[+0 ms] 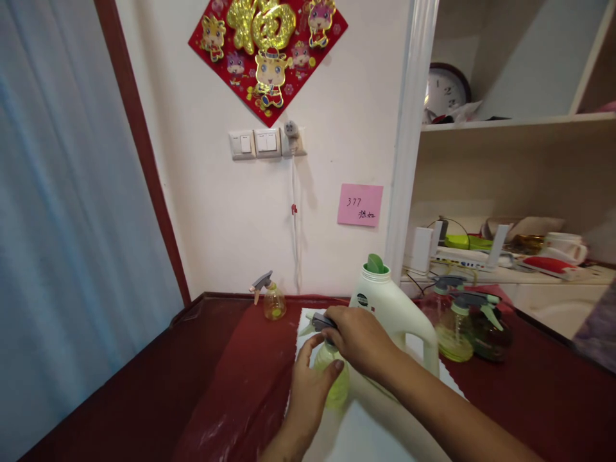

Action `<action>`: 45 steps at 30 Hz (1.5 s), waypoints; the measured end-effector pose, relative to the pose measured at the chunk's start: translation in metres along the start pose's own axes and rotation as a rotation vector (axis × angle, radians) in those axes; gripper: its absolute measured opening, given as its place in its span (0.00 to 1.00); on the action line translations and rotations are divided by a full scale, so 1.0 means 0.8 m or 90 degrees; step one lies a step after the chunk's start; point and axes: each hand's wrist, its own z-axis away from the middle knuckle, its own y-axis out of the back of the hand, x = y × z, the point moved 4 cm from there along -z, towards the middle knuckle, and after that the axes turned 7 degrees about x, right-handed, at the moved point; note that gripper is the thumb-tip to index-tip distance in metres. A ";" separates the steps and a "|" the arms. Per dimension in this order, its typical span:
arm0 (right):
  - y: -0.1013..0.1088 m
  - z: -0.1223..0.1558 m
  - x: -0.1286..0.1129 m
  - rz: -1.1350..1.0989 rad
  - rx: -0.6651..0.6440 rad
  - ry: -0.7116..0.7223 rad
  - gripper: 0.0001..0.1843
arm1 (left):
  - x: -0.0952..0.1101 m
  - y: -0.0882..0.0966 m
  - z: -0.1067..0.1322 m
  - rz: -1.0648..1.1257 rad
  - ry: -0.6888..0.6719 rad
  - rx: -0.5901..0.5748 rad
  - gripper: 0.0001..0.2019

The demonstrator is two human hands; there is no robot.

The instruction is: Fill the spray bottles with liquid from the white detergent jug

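Over white paper point(373, 436), left hand point(310, 388) clasps a yellow-green spray bottle point(338, 390) — right hand point(360, 337) grasps its gray head point(321, 322).

I record the spray bottle point(339, 390) I hold as yellow-green, its head point(323, 323) grey, nozzle point(308, 321) pale green. Jug point(407, 308): pale mint; green spout point(374, 263). Surface point(144, 398): dark red. Sheet point(373, 433): white. Wall hanging point(267, 46): red, with gold character point(274, 27) and cartoon animals point(271, 77). Note point(360, 205): pink, dark writing point(353, 202).

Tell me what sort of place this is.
Probably a room in a home: a festive red decoration is on the wall, a blue curtain hangs at the left, and a clock sits on a shelf.
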 end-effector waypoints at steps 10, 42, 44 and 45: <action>0.000 0.003 -0.003 0.026 0.013 0.007 0.05 | -0.003 -0.019 -0.012 -0.029 -0.021 0.094 0.21; 0.004 0.000 0.001 -0.027 0.023 0.021 0.06 | -0.003 -0.010 -0.030 0.024 -0.013 -0.150 0.26; 0.003 -0.001 0.001 -0.038 0.024 0.019 0.06 | 0.004 -0.009 -0.026 0.032 -0.017 -0.191 0.26; 0.003 -0.001 0.001 -0.047 0.025 0.016 0.06 | 0.005 -0.009 -0.024 0.034 -0.017 -0.201 0.25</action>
